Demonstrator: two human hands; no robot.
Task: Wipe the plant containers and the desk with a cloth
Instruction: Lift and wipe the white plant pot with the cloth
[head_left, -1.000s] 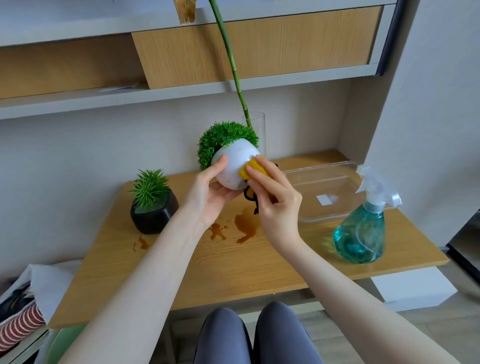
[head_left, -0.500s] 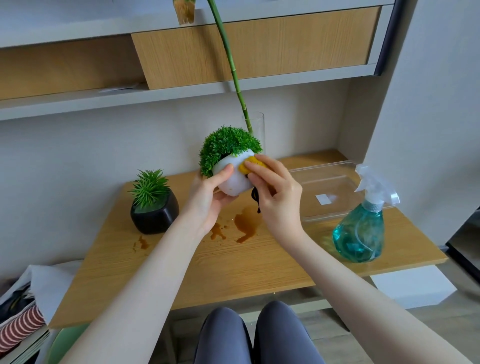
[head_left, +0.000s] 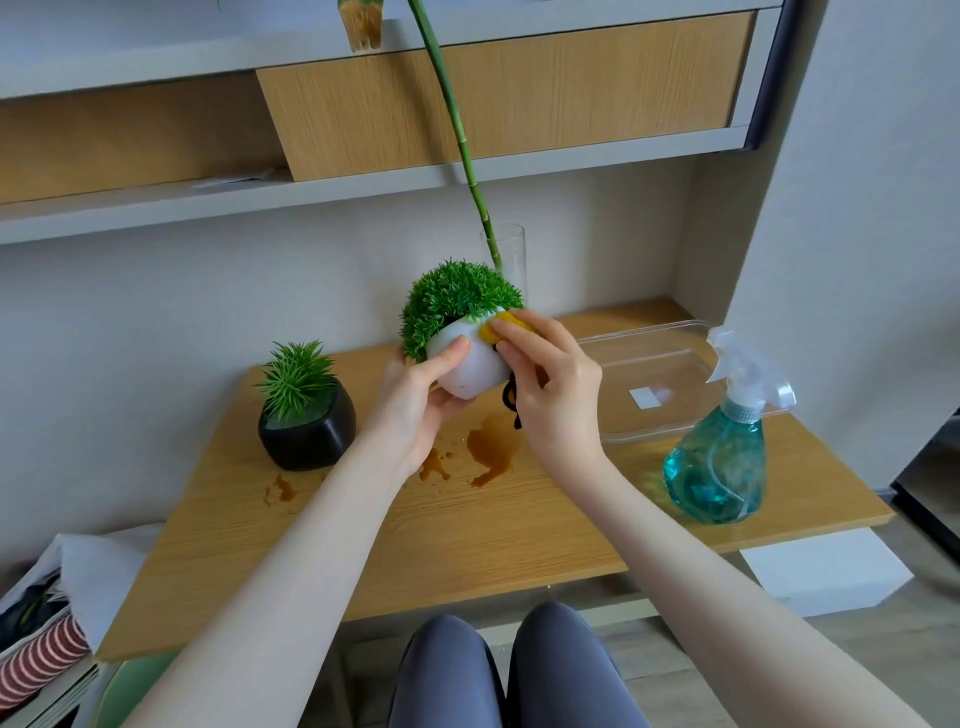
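A plain pale wall (head_left: 156, 322) is running behind the wooden bench (head_left: 467, 525), with soft daylight falling evenly across it. Above, grey shelves (head_left: 234, 205) are carrying a wood-fronted cabinet (head_left: 571, 88). A grey side panel (head_left: 857, 208) is closing off the right. Pale wood flooring (head_left: 883, 654) is showing below.

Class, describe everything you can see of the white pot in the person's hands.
The white pot is small, rounded and smooth, perhaps ceramic, and holds a dense dome of green foliage. It is lifted off the desk and tilted to the left. The left hand cups it from below, thumb across its front. The right hand presses a yellow cloth against its upper right side, by the rim.
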